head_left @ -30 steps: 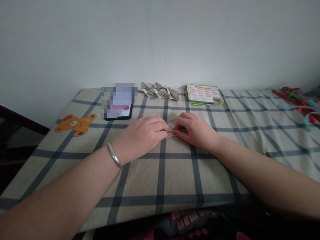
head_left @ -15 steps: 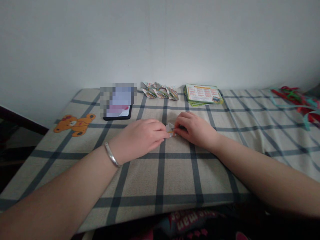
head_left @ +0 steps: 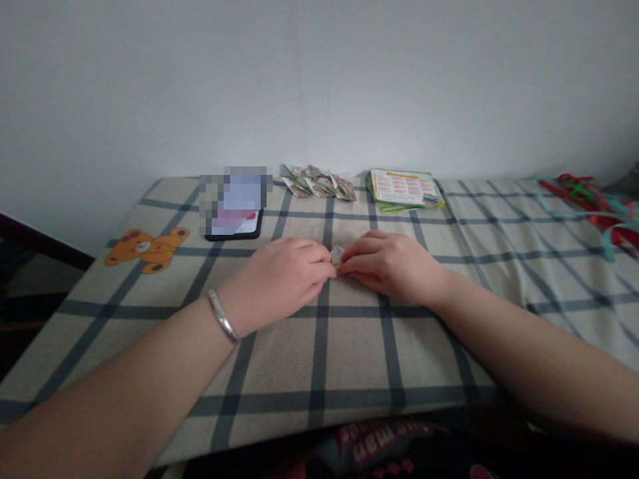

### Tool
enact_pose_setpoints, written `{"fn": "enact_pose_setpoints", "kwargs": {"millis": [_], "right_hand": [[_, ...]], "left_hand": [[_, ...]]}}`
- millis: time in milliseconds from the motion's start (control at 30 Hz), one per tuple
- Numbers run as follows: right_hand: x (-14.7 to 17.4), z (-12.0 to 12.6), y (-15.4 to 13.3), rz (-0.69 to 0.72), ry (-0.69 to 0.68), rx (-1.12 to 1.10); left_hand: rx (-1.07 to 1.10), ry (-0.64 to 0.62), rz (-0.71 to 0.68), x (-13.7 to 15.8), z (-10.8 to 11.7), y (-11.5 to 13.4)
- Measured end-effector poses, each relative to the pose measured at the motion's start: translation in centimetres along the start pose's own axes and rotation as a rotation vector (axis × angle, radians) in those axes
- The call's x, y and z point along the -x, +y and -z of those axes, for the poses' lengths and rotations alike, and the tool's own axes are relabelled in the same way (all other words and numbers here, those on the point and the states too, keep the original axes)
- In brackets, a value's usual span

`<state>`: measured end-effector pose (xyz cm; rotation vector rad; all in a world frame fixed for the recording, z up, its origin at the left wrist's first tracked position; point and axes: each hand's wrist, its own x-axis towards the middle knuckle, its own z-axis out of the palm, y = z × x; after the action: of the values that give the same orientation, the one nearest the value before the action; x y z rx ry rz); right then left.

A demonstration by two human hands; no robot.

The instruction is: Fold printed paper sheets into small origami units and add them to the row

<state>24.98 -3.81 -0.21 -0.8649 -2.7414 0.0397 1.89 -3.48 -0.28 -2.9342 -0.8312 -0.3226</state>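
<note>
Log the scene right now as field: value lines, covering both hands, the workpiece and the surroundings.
left hand: fingers on small paper piece; silver bangle at wrist
right hand: fingers on its other side
workpiece view: mostly hidden by fingers
behind: folded papers, stacked printed sheets
left side: phone, orange bear figure
right side: tangled ribbons
surface: checked cloth

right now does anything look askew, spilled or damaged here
Mildly: the red, green and teal ribbon-like strips at far right lie untidily tangled, and the plaid tablecloth wrinkles there. No spill shows. The paper between the left hand and right hand is mostly hidden, so I can't judge it.
</note>
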Motion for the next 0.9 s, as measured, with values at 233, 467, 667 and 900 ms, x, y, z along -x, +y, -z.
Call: {"fn": "enact_pose_setpoints", "kwargs": {"millis": [233, 467, 667, 900], "right_hand": [[0.0, 0.3, -0.3, 0.011, -0.028, 0.052], [-0.2, 0.5, -0.7, 0.006, -0.066, 0.128], [0.1, 0.5, -0.2, 0.004, -0.079, 0.116], [0.8, 1.3, 0.2, -0.027, -0.105, 0.138]], "left_hand": [[-0.051, 0.002, -0.019, 0.0, 0.1, 0.0], [-0.115, -0.014, -0.029, 0.0, -0.1, 0.5], [-0.079, -0.055, -0.025, 0.0, 0.3, 0.5], [-0.126, -0.068, 0.001, 0.0, 0.4, 0.9]]}}
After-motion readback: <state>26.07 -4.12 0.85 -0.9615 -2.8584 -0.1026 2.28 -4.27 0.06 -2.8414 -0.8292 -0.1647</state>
